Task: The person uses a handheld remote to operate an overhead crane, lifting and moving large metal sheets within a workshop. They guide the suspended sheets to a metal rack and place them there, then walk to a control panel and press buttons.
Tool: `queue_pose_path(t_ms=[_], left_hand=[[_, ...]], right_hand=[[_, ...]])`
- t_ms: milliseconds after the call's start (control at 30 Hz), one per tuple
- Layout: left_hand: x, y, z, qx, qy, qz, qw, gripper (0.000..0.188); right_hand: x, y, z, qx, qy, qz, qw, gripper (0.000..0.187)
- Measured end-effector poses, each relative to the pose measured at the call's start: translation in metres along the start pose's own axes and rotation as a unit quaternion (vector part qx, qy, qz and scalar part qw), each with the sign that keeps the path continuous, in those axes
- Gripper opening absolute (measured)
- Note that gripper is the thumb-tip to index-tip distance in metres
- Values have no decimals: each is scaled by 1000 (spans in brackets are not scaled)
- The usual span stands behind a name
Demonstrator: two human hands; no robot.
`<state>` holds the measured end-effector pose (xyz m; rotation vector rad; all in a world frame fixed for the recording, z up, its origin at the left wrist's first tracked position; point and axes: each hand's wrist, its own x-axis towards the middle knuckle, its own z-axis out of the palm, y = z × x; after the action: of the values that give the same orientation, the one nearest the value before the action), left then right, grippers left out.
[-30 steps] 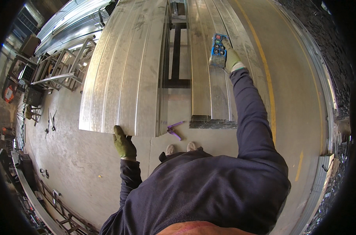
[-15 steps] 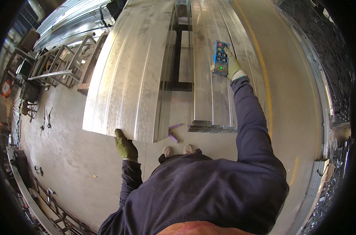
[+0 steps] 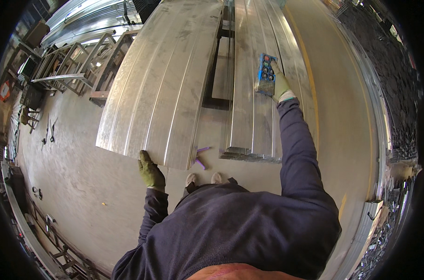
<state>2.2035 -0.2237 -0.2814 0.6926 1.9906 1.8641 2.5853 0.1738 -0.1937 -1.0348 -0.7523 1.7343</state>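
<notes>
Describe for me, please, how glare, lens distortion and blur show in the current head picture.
Head view, upper middle: bright streaks line the ridges of the metal sheet; head view, right: the yellow floor line bows, and the corners fall to black; head view, middle: the remote control in the right hand looks fairly sharp, though small.

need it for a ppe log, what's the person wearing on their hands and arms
Both the left hand and right hand wear green gloves, the right looking paler, with a whitish cuff. The long sleeves are dark, loose and wrinkled; no markings can be made out on them.
</notes>
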Motion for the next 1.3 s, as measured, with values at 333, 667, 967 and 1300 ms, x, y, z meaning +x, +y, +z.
queue_pose_path(t_ms=[333,667,967,1300], left_hand=[[-15,13,22,-49,35,-34,998,51],[-24,7,20,-142,13,-165,976,51],[-16,-3,12,-61,27,-87,994,59],[-5,-15,-14,-91,-35,-132,987,51]], right_hand=[[-14,-4,50,-66,-51,25,996,55],[-18,76,149,-5,-129,165,978,52],[-15,86,162,-18,-104,159,982,48],[-19,89,173,-15,-138,133,981,48]])
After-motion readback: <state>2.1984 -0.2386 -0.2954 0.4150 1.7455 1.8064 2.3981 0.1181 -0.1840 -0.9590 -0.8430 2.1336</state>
